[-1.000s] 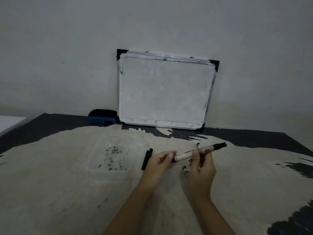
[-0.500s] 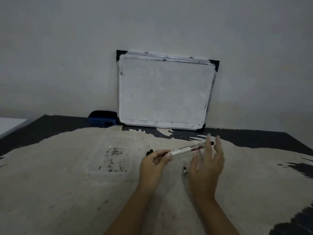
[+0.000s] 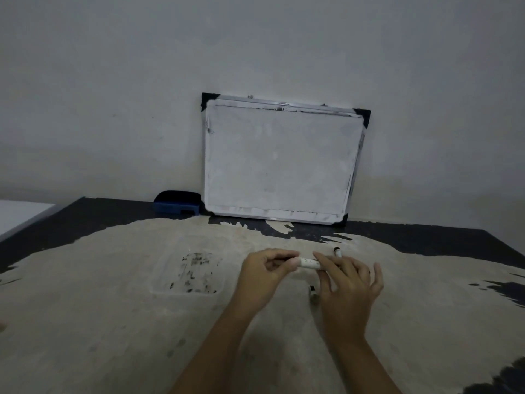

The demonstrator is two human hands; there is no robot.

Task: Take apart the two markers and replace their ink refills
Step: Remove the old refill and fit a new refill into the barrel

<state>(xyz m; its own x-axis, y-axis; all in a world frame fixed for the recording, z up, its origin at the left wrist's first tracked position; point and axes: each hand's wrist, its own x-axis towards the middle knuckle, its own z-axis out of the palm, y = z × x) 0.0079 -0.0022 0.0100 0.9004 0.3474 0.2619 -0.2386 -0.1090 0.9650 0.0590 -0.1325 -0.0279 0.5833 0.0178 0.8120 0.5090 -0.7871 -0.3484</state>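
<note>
— What is being hidden?
— The left hand point(image 3: 262, 275) and right hand point(image 3: 345, 282) are covering both ends of the marker point(image 3: 308, 263).
— And the small piece point(image 3: 312, 291) under the right palm?
— It is sitting half hidden, too small to identify.

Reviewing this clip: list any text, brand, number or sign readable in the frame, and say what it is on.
Nothing can be read.
Marker barrel, held between the left hand and right hand: faint dark print, too small and blurred to read.
Whiteboard: only smudges, no writing.
Clear tray: dark ink specks, not letters.
Blue eraser: no visible label.
</note>
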